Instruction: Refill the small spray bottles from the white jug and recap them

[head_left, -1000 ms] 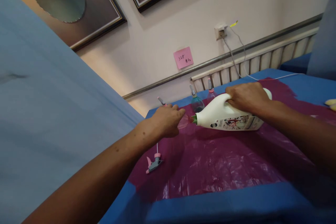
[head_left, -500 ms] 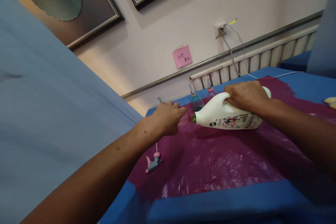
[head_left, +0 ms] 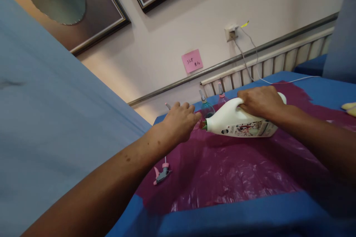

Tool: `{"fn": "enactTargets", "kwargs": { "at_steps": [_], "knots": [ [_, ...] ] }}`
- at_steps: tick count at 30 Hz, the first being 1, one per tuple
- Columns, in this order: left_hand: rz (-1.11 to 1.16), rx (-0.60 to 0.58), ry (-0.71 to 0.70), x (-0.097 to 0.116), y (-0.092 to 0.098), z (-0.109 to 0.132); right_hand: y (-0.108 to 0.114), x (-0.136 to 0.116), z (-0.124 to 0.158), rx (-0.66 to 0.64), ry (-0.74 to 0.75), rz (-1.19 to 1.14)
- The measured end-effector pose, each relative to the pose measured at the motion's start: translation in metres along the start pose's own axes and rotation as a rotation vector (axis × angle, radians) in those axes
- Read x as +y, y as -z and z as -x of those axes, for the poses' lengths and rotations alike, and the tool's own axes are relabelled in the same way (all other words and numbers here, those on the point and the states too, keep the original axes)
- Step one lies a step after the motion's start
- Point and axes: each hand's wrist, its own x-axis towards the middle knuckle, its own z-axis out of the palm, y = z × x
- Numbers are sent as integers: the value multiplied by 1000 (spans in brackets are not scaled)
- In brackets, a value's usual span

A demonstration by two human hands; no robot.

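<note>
A large white plastic jug (head_left: pixel 250 125) with a printed label lies tilted almost level, its mouth pointing left. My right hand (head_left: pixel 260 100) is wrapped round its handle. At the mouth shows a green spout piece (head_left: pixel 204 124), beside a clear pinkish-red thing partly hidden by my left hand. My left hand (head_left: pixel 182 120) reaches in from the left, fingers apart and slightly bent, the fingertips close to the jug's mouth. I cannot see anything held in it. A grey and pink spray head (head_left: pixel 161 174) lies nearer me, its tube running behind my left arm.
Behind the jug stand a teal spray bottle (head_left: pixel 207 108) and a pink spray bottle (head_left: pixel 221 96). Magenta plastic sheeting (head_left: pixel 236 174) covers much of the blue table (head_left: pixel 250 211). A white cord (head_left: pixel 292 80) crosses the far edge from a wall socket (head_left: pixel 230 33). A pale-blue curtain (head_left: pixel 55 92) hangs at left.
My left hand has moved slightly right, towards the jug's mouth, covering more of the pinkish thing there. My right hand and the jug have stayed almost where they were.
</note>
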Motion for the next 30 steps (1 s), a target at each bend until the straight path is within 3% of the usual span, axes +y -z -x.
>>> {"fn": "enactTargets", "kwargs": {
  "at_steps": [18,25,30],
  "knots": [
    [-49,73,-8,-3,21,-7,0,13,4,-5,-76,-19],
    [24,131,106,-17,10,1,1,27,4,-11,-131,-77],
    [215,175,222,-22,-1,4,-5,38,2,25,-194,-127]
  ]
}}
